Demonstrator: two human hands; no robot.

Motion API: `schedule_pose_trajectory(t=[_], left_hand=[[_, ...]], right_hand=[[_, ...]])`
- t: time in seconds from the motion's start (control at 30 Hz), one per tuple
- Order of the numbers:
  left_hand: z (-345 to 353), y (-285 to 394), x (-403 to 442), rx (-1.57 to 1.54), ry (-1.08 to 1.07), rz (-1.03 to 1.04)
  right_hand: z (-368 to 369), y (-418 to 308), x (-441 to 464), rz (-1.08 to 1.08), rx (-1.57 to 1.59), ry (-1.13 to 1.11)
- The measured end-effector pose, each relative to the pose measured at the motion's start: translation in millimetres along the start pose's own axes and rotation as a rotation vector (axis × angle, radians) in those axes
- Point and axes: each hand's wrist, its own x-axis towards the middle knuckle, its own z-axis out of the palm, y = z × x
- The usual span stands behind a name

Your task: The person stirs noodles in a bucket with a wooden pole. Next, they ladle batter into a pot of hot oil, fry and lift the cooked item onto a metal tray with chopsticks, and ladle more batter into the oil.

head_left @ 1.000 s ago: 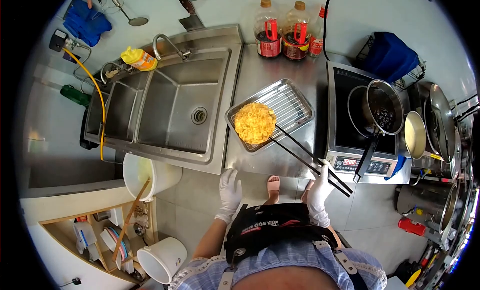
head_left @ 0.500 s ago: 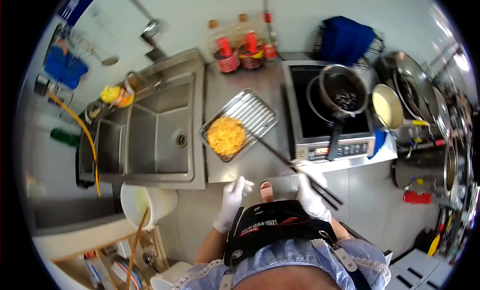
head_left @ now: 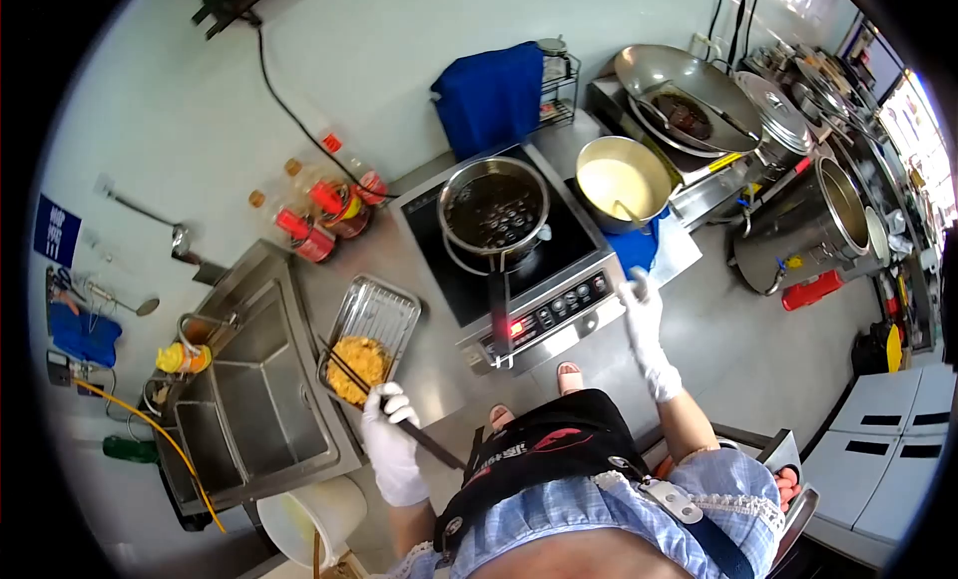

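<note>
My left hand (head_left: 392, 434), in a white glove, is closed round a pair of long dark chopsticks (head_left: 429, 444). Their tips lie over a round yellow fried cake (head_left: 360, 367) at the near end of a metal rack tray (head_left: 384, 309). My right hand (head_left: 645, 324), also gloved, is raised with nothing in it, fingers apart, just right of the induction cooker (head_left: 564, 314). On the cooker stands a pot of dark liquid (head_left: 494, 206) with bubbles in it, its black handle toward me. A pot of pale yellow batter (head_left: 621, 180) is beyond my right hand.
Two sinks (head_left: 269, 379) are at the left, with a yellow bottle (head_left: 184, 358) behind them. Red-labelled bottles (head_left: 311, 238) stand by the wall. A large wok (head_left: 689, 100) and a tall steel pot (head_left: 808, 220) are at the right. A white bucket (head_left: 317, 519) stands below the sinks.
The view has swung to the right, toward the cooker. The chopsticks have passed from my right hand to my left. My right hand has moved beside the cooker's right end.
</note>
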Motion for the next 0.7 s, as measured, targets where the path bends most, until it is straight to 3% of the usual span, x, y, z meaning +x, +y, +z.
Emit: schedule_pose_trajectory(t=[0.03,0.1,0.17,0.3,0.43,0.57,0.63,0.7], left_hand=[[-0.7,-1.0,3.0,-0.044,0.003,-0.011],[0.2,-9.0,9.1,-0.062,0.018,0.01],[1.0,-17.1,14.2,-0.089,-0.002,-0.016],[8.8,-45.7,20.5,-0.085,-0.091,0.015],[15.8,-70.2,23.9,-0.1,-0.092,0.064],[12.9,-84.4,27.4,-0.109,-0.072,0.122],[13.0,-89.1,28.6,-0.135,-0.076,0.104],[14.9,-94.0,29.1,-0.15,-0.06,0.111]], right_hand=[[-15.4,17.6,25.2,0.068,0.095,0.109],[-26.6,11.1,61.7,0.07,0.188,0.119],[-24.0,9.0,95.7,-0.011,0.148,0.043],[1.6,-35.1,125.1,0.09,0.157,-0.01],[20.7,-27.1,152.6,0.264,0.45,-0.224],[26.4,-15.8,154.9,0.226,0.193,-0.333],[19.5,-25.6,167.0,-0.256,-0.325,-0.048],[12.8,-36.3,192.6,-0.177,-0.322,0.085]])
